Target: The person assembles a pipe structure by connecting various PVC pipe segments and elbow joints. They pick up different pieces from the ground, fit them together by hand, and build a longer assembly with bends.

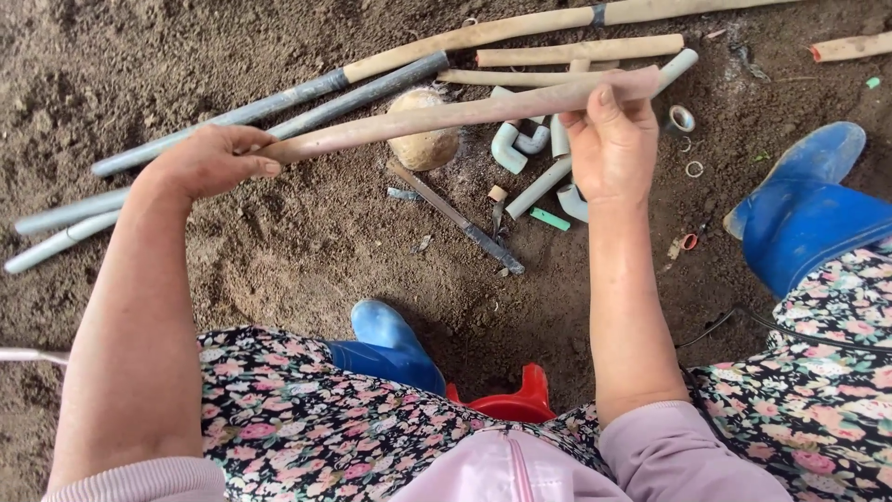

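Both hands grip one long, dirt-stained tan plastic pipe (455, 116): my left hand (209, 160) and right hand (611, 144) have fingers curled shut around it. Beyond my fingertips lie grey pipes (279, 107), white elbow fittings (520, 141) and a hacksaw (460, 221); I judge the pipe uncut, nothing joined.

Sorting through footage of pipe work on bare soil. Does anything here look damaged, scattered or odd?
Both hands, left hand and right hand, hold a mud-stained pipe. Elbow fittings and small rings lie strewn loose in the dirt; nothing looks broken.
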